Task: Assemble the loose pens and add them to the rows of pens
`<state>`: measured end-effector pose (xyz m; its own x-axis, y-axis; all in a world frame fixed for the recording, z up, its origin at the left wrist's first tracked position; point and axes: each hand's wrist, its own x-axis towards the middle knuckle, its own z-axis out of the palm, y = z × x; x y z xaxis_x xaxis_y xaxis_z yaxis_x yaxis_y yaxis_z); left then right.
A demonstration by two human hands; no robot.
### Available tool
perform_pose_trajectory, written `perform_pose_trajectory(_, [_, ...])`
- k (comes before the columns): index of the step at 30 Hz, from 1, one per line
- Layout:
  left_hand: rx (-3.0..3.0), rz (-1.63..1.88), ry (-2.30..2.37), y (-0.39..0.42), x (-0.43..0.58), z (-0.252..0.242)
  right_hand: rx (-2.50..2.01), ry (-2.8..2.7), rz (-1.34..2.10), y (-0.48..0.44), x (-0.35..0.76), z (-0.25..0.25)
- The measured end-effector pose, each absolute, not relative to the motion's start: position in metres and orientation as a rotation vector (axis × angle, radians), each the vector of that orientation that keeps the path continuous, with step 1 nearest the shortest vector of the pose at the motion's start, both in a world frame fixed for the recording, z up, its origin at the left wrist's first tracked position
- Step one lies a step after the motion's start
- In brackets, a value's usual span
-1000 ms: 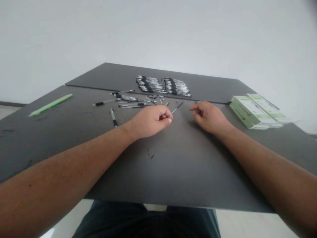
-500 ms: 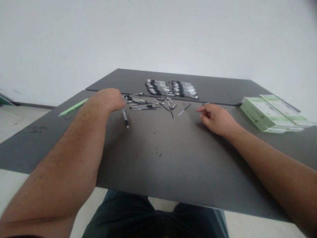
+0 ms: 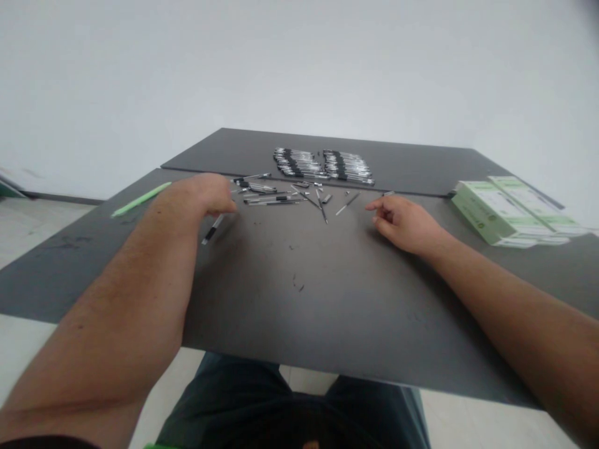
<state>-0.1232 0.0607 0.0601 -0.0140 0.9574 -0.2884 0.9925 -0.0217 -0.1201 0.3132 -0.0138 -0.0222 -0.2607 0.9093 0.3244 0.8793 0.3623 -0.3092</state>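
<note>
My left hand [image 3: 216,194] is closed around a clear pen barrel with a black grip [image 3: 213,231]. The barrel's lower end sticks out below the fingers, slanting down to the left above the table. Just right of this hand lie loose pen parts [image 3: 276,199], among them barrels and thin refills. My right hand [image 3: 406,223] rests over the table with its index finger stretched out and the others loosely curled, nothing visible in it. A thin refill [image 3: 347,203] lies to its left, and a small pen part [image 3: 388,193] shows just behind it.
At the back, assembled pens lie in a left row [image 3: 296,163] and a right row [image 3: 347,167]. Green and white boxes [image 3: 510,212] sit at the right. A light green strip [image 3: 141,199] lies at the left. Small dark bits [image 3: 298,284] dot the grey table [image 3: 327,324].
The pen barrel in my left hand has swung from leaning right to slanting down-left, and that hand has dropped slightly. My right hand has hardly moved.
</note>
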Motion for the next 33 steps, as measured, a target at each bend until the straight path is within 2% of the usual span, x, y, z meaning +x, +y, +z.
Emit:
perform_pose_trajectory(3, [2.089, 0.097, 2.125, 0.048, -0.115, 0.074, -1.534, -2.155, 0.089, -0.018, 0.308, -0.017])
perform_pose_trajectory(6, [1.837, 0.892, 1.689, 0.034, -0.091, 0.075, -1.534, -2.108, 0.163, -0.027, 0.299, -0.009])
perform_pose_trajectory(8, [1.576, 1.225, 1.313, 0.027, -0.068, 0.065, -1.516, -2.101, 0.276, -0.035, 0.291, -0.005])
perform_pose_trajectory(10, [1.36, 1.317, 1.033, 0.022, -0.044, 0.05, -1.464, -2.095, 0.449, -0.043, 0.282, -0.004])
perform_pose_trajectory(15, [1.042, 1.156, 0.806, 0.006, 0.002, 0.016, -1.214, -1.781, 1.011, -0.053, 0.261, -0.01])
perform_pose_trajectory(18, [0.994, 1.007, 0.733, -0.007, 0.016, 0.004, -1.041, -1.606, 1.148, -0.055, 0.253, -0.01])
perform_pose_trajectory(26, [1.177, 0.74, 0.723, -0.019, 0.023, -0.014, -1.017, -1.41, 1.176, -0.062, 0.25, -0.002])
perform_pose_trajectory(33, [2.344, 0.782, 1.236, 0.022, -0.015, -0.008, -1.102, -1.458, 0.894, -0.047, 0.267, -0.007])
